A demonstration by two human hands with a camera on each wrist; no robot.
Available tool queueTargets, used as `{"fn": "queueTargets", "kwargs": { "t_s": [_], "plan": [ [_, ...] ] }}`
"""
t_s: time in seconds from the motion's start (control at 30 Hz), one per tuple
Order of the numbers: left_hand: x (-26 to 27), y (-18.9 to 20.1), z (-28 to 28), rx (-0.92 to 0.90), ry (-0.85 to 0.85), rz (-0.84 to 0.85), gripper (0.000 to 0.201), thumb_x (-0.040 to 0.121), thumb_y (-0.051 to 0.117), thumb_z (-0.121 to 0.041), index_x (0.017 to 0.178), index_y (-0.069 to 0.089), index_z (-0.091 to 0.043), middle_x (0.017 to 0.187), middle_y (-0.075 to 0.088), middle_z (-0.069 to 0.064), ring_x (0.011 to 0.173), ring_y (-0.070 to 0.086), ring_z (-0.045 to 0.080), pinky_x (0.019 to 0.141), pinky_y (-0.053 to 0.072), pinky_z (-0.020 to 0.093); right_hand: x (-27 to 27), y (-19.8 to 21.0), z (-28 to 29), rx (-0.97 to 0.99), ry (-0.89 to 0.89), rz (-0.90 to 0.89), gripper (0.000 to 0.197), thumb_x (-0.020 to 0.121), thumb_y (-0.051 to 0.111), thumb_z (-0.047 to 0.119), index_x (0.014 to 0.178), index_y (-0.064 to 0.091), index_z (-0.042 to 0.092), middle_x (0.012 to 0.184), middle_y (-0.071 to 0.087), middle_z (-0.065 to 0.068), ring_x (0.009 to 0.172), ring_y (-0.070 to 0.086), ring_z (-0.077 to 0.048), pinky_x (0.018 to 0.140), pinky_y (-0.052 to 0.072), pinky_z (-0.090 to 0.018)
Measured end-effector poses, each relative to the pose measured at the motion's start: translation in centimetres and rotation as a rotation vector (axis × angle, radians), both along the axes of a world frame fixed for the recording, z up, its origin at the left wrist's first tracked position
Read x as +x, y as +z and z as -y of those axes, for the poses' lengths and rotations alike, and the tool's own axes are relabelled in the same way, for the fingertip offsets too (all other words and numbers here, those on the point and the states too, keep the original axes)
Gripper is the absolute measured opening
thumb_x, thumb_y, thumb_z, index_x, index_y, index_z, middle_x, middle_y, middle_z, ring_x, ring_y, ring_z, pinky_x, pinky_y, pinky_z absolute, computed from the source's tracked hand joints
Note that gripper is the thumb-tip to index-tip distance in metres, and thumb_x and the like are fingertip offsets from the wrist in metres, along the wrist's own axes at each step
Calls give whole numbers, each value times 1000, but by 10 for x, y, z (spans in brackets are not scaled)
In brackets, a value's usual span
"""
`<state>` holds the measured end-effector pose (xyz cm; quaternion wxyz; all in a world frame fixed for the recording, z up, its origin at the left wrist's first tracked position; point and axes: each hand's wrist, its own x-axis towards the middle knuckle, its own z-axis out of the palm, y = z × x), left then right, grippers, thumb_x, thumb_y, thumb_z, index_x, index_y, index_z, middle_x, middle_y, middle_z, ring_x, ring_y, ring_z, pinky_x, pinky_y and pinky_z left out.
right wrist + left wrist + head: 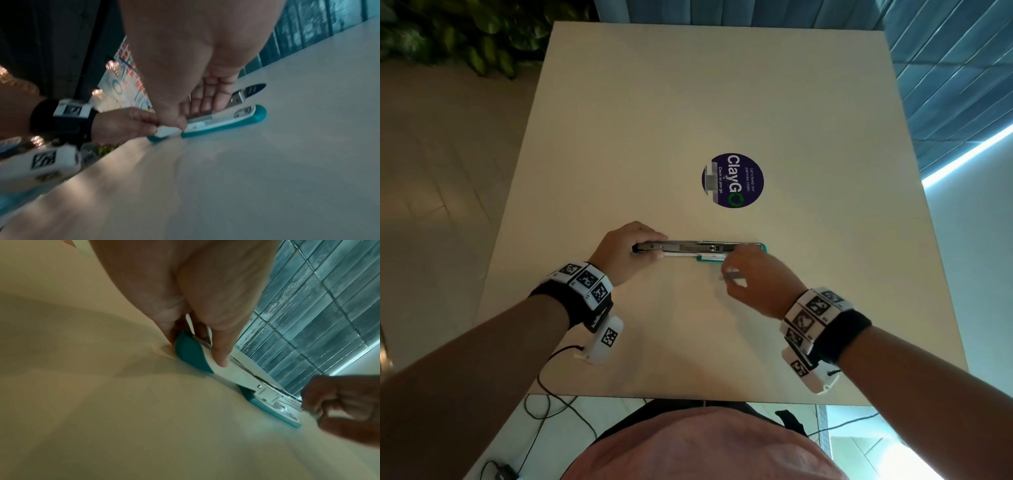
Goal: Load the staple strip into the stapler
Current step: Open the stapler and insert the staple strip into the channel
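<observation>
The stapler (698,249) is laid on the pale worktop (688,102), in the near half of it, in front of the person. It is opened out flat, so its long axis runs from left to right across the head view. The metal magazine with its channel facing up is seen toward the left, and the teal base (765,247) is pointed to the right.

The left end of the stapler is gripped by the left hand (626,251). Its fingers (221,353) are curled around the white and teal body, and the thumb is pressed on the near side, as seen in the left wrist view.

The right hand (751,277) is held just beside the right part of the stapler, on the near side. A thin silver piece, which seems to be the staple strip (732,275), is pinched between its thumb and fingers. The strip is blurred, but its long axis seems to lie roughly along the stapler. It is not yet placed in the channel.

A round dark blue sticker (732,180) is seen on the worktop, beyond the stapler and apart from it.
</observation>
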<state>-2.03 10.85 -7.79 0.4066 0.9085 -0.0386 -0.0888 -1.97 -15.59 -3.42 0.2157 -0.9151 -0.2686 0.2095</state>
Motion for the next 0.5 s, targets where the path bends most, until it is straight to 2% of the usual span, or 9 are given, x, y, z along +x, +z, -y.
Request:
{"fn": "queueTargets", "kwargs": {
  "t_s": [0.07, 0.13, 0.3, 0.5],
  "plan": [
    [0, 0, 0, 3, 1, 5, 28, 77, 70, -19, 105, 67, -23, 91, 58, -19, 85, 54, -11, 75, 38, -1, 13, 6, 4, 87, -88, 65, 10, 79, 58, 18, 88, 61, 16, 90, 59, -4, 85, 48, -18, 73, 44, -29],
    [0, -1, -1, 5, 0, 5, 28, 77, 70, -20, 105, 67, -23, 91, 56, -21, 85, 54, -12, 75, 37, -2, 29, 9, 8, 81, -122, 94, 10, 79, 59, 19, 88, 60, 16, 86, 58, -3, 80, 45, -15, 69, 41, -27],
    [0, 0, 0, 29, 0, -4, 29, 77, 69, -21, 106, 67, -24, 94, 62, -4, 84, 53, -11, 74, 37, -2, 44, 8, 9, -89, -62, 20, 13, 79, 58, 21, 91, 62, 17, 91, 56, -2, 82, 42, -13, 74, 44, -30],
    [0, 1, 1, 33, 5, -5, 29, 78, 69, -21, 106, 67, -22, 97, 63, -2, 85, 53, -13, 75, 37, -2, 42, 10, 6, -121, -34, 11, 19, 84, 55, 21, 99, 65, 15, 99, 60, -8, 90, 51, -21, 76, 43, -29]
  ]
}}
